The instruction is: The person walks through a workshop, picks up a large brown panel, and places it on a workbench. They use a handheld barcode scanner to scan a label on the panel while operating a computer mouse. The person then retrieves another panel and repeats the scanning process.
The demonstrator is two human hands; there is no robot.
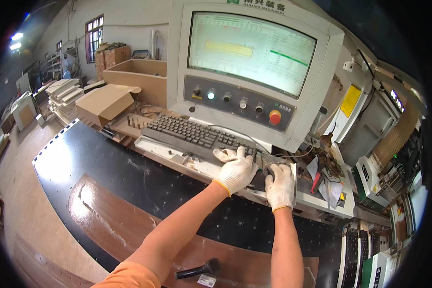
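Both of my hands wear white knit gloves with yellow cuffs. My left hand (236, 169) rests on the right end of a dark computer keyboard (197, 133), its fingers apart and reaching onto the keys. Beside it, to the right of the keyboard, my right hand (280, 186) lies palm down with its fingers curved over something on a dark patch of the shelf. The palm hides what is under it. Behind the keyboard stands a grey control console with a lit screen (252, 50), and below that a panel with several knobs and a red stop button (274, 117).
A black machine bed (144, 168) with a brown board (125, 230) spans the foreground. A black-handled tool (197, 270) and a white label (207, 281) lie on the board. Cardboard boxes (105, 103) and stacked panels (62, 98) stand left. Papers and clutter (329, 185) lie right.
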